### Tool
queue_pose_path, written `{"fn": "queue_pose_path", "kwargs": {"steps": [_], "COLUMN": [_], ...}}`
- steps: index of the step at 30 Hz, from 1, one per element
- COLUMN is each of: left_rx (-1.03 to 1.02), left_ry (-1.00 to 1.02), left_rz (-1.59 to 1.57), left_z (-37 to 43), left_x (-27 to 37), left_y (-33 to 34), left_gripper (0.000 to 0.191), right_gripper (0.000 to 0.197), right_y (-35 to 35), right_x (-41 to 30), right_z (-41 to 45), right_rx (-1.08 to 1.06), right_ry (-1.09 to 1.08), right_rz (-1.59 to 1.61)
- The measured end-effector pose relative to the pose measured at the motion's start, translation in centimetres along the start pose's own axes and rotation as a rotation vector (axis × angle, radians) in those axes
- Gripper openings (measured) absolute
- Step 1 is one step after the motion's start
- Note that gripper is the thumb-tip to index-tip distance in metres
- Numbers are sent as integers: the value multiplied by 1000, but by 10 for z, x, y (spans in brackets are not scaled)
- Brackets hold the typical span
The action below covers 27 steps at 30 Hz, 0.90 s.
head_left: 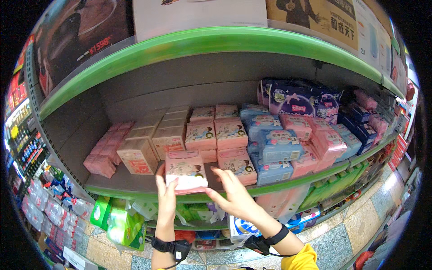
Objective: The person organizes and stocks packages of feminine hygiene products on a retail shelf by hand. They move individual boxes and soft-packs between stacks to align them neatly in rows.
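A pink pack of sanitary pads (184, 167) is at the shelf's front, tilted so that its top and front show. My left hand (165, 185) grips its left side, with the thumb over the front and the fingers along the side. My right hand (233, 195) is spread at the pack's right, its thumb tip by the lower right corner; whether it touches cannot be told. Beyond the right fingers lies a matching pink pack (236, 167). Behind stand two stacks of the same kind, including an upper pink pack (199, 135).
Beige boxes (138, 157) and small pink packs (100, 165) stand to the left. Blue packs (278, 145) and dark purple packs (297, 101) fill the right. A green shelf edge (216, 37) runs overhead; the lower green lip (125, 190) crosses below the pack.
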<state>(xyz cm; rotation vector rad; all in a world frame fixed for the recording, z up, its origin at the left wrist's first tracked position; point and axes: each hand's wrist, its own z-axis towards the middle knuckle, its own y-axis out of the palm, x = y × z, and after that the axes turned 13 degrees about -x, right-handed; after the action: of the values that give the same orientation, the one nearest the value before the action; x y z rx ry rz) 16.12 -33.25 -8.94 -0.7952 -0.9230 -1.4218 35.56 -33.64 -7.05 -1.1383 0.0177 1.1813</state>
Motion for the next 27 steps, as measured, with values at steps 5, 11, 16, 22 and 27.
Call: {"fn": "queue_pose_path", "kwargs": {"steps": [5, 11, 16, 22, 27], "left_rx": [-85, -468, -732, -884, -955], "left_ry": [-7, 143, 91, 285, 298], "left_rz": [-258, -144, -356, -189, -208], "left_z": [-17, -6, -9, 3, 10], "left_x": [38, 47, 71, 60, 44], "left_y": [24, 79, 164, 315, 428], "left_gripper": [62, 77, 79, 77, 76], "right_gripper": [68, 73, 55, 41, 41], "right_y": [-6, -61, -137, -247, -323], "right_x": [-26, -14, -3, 50, 118], "right_z": [5, -20, -60, -133, -170], "right_rx": [-13, 291, 552, 871, 1017], "right_ry": [-46, -19, -7, -12, -1], "right_rz": [298, 239, 504, 302, 361]}}
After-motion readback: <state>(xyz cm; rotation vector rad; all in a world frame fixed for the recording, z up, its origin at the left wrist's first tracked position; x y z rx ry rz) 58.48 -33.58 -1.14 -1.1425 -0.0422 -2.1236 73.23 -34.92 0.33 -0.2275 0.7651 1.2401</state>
